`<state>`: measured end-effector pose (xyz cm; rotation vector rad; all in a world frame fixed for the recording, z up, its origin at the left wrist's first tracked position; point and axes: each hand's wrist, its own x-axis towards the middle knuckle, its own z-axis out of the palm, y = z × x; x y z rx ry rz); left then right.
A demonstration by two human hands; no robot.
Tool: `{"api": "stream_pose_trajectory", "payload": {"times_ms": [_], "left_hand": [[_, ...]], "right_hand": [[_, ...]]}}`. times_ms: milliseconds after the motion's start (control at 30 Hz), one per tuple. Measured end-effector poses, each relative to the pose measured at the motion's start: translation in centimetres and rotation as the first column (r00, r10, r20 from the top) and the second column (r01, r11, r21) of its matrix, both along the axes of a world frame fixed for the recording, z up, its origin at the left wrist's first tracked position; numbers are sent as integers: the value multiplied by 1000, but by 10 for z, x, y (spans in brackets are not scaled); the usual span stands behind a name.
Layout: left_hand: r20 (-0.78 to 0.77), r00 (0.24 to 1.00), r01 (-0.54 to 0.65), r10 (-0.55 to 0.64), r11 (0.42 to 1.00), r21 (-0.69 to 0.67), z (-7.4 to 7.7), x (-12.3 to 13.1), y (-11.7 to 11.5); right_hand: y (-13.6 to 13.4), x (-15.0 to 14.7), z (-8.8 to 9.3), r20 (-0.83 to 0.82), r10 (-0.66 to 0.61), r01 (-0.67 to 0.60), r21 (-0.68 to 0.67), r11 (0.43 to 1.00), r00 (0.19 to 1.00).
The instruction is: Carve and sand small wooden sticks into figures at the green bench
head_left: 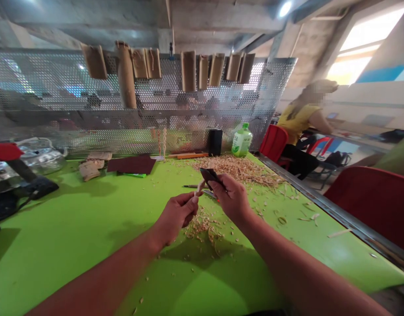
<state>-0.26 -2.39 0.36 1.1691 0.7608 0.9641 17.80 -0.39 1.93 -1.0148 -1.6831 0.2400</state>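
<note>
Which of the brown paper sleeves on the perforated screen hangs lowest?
The second brown paper sleeve from the left hangs much lower than the others.

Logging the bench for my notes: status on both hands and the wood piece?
Left hand gripping pale carved wood piece. Right hand pinching folded dark sandpaper. Wood shavings scattered below.

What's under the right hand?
A metal blade shows on the green table beside loose wood shavings; the right hand hides the surface directly beneath it.

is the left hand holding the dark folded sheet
No, the right hand pinches the dark folded sheet, while the left hand holds a pale carved wooden piece.
</note>
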Motion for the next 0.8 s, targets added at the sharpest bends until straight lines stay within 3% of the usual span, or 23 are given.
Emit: {"api": "stream_pose_trajectory", "payload": {"times_ms": [133, 300, 500, 633, 800], "left_hand": [[33, 999, 34, -33, 999, -14, 2, 0, -3], [52, 999, 10, -8, 999, -35, 5, 2, -4], [-45, 998, -43, 42, 999, -33, -2, 3, -3], [-98, 992, -85, 81, 996, -37, -7, 4, -2], [-95, 989, -119, 112, 990, -71, -3, 6, -5]], "right_hand": [[0, -2, -3, -2, -15, 15, -13, 1000, 1000], [-4, -11, -9, 132, 93, -81, -94, 992, 987], [2, -7, -4, 89, -64, 68, -51, 996, 994], [3, -5, -4, 171, 9, 8, -103, 995, 985], [7, -3, -4, 148, -41, 52, -74, 996, 988]]}}
